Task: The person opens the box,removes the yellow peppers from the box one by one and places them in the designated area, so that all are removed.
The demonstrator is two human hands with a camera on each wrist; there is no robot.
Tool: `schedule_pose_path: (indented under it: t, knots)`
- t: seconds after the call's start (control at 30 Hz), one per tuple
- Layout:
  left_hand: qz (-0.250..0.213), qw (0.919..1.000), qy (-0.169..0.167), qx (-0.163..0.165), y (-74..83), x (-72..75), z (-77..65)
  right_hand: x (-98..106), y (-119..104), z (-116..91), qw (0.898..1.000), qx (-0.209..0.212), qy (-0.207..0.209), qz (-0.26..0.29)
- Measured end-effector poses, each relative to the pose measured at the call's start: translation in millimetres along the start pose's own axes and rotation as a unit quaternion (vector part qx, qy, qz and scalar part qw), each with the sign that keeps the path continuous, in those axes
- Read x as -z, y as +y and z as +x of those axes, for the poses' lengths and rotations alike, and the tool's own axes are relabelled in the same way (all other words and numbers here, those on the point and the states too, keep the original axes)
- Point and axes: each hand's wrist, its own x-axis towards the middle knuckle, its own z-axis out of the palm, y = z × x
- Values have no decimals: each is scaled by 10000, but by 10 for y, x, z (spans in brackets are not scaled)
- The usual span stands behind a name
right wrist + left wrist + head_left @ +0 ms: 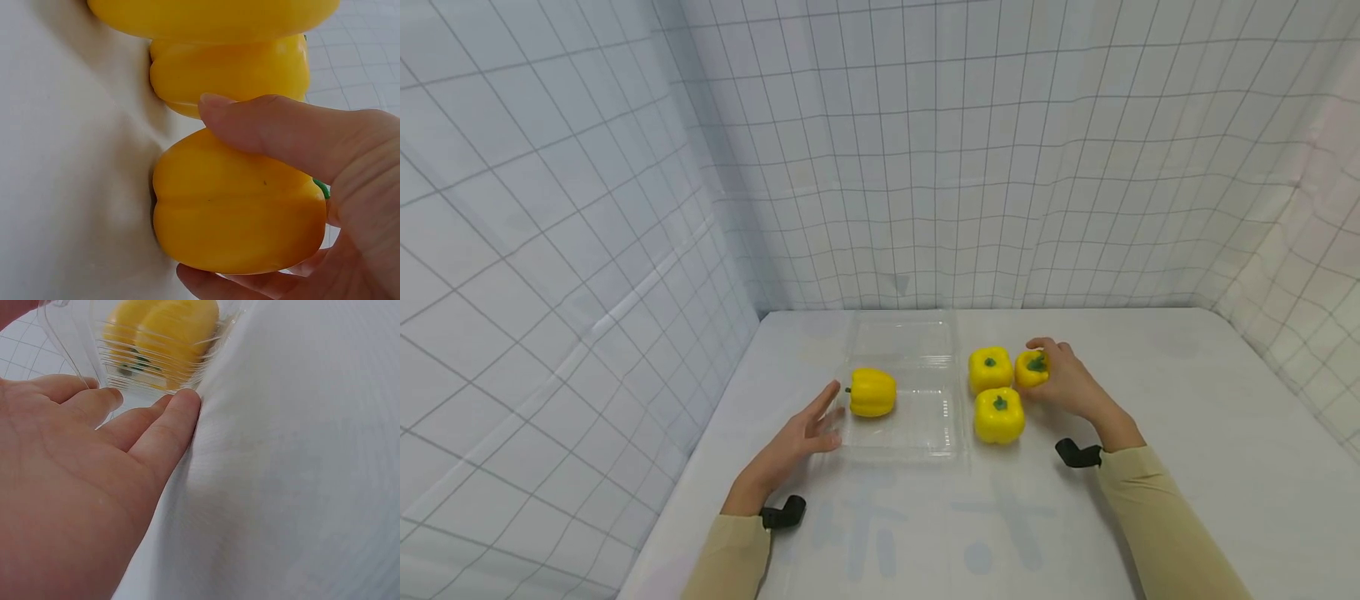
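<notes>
A clear plastic clamshell container point(917, 425) lies opened out on the table, its lid point(901, 340) laid back at the far side. Inside the left part of its base, a yellow bell pepper point(872, 392) rests on its side with the stem to the left. My left hand point(793, 437) touches the container's left wall with fairly straight fingers; the left wrist view shows the fingertips point(185, 400) against the ribbed plastic. To the right, my right hand point(1071, 387) holds another yellow bell pepper point(237, 206) upright, thumb on one side and fingers on the other.
Two more yellow bell peppers stand upright right of the container, a farther one point(989, 372) and a nearer one point(999, 416), close beside the gripped pepper. White grid-patterned curtains point(925, 167) enclose the white table point(925, 533) at the back and sides.
</notes>
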Motion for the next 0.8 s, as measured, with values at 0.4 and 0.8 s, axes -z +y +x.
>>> schedule_pose_path:
  t: [0.4,0.8]
  knots:
    - [-18,10000,-57,-71,-2,1,-7,57,-5,-19,9997,119,-143,-147]
    - [65,9999,-83,-59,9,6,-17,262,-177,-123,9998,169,-120,68]
